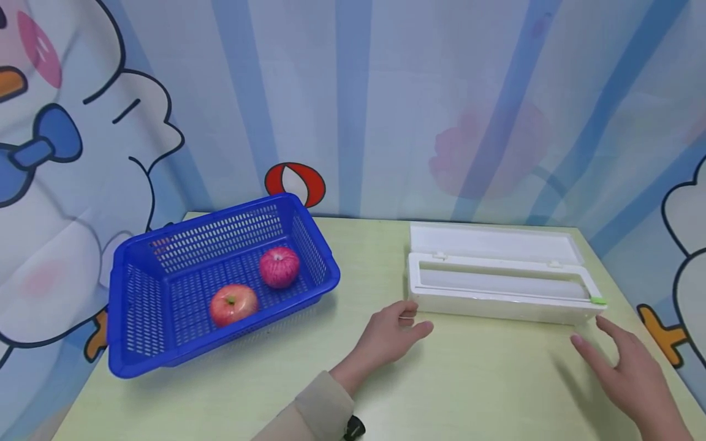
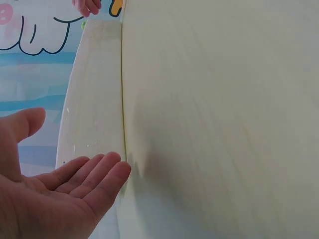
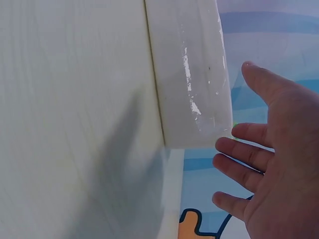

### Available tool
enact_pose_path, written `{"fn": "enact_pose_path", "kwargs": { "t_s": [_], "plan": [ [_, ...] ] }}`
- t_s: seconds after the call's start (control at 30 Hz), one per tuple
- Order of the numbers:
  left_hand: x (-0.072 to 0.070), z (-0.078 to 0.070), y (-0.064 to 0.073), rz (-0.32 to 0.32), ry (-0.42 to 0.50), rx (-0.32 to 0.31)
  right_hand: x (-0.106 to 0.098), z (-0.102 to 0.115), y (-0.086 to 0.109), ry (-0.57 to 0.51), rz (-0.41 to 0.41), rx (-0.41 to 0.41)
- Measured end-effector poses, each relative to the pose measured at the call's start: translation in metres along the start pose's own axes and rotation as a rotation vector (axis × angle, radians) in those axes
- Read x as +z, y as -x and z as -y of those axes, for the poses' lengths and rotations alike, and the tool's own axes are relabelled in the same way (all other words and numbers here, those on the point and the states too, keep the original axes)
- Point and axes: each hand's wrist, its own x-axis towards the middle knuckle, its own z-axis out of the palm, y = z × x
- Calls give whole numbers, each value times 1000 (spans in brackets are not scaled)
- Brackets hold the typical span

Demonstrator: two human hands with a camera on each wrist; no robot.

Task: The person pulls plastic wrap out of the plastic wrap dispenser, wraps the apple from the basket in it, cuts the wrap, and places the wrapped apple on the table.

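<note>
white film dispenser (image 1: 504, 307) lies lengthwise left-to-right, just beyond left grip (image 1: 388, 334) and right grip (image 1: 631, 370); both relaxed, holding nothing.

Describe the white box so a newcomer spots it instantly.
On the pale table, right of the blue basket, lies a long white box. Unlike the basket, it has a lid open behind and a green piece at its right end.

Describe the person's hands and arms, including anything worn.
The bare left hand extends from a beige sleeve with a plain, wide cuff; a small black object, unclear what, shows beside the cuff. The right hand is also bare, with no sleeve in view.
</note>
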Motion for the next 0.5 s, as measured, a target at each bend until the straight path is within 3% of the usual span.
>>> {"fn": "enact_pose_path", "kwargs": {
  "t_s": [0.33,0.5],
  "plan": [
    [11,-3,-5,-30,89,-79,7,-12,-9,-134,-7,48],
    [16,-3,-8,-47,171,-108,7,-13,-11,-209,36,94]
  ]
}}
